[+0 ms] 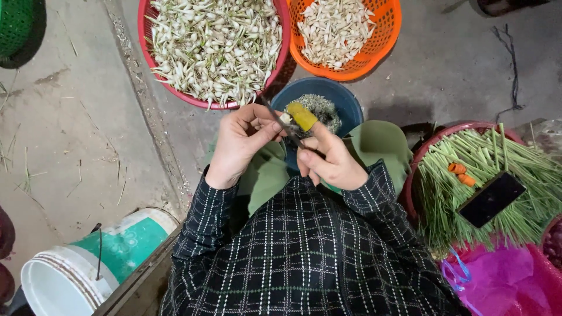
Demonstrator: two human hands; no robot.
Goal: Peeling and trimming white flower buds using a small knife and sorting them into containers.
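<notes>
Knife [281,122], thin and dark, sits pinched in the right hand [331,158], whose thumb wears a yellow guard [302,116], just above the blue bowl [345,100]. Left hand [240,146] is curled, fingertips pinching a small white bulb [285,118] against the blade. Working well here likely means keeping the cut short, over the blue bowl so trimmings drop in, with the red basket [146,35] of bulbs just beyond it

— What did you have in your hands?
— A thin dark knife [281,123], slanted, in your right; a small white bulb [285,117] pinched in your left.
— And where was that?
— Right above the blue bowl [345,99], bulb touching the blade.
</notes>
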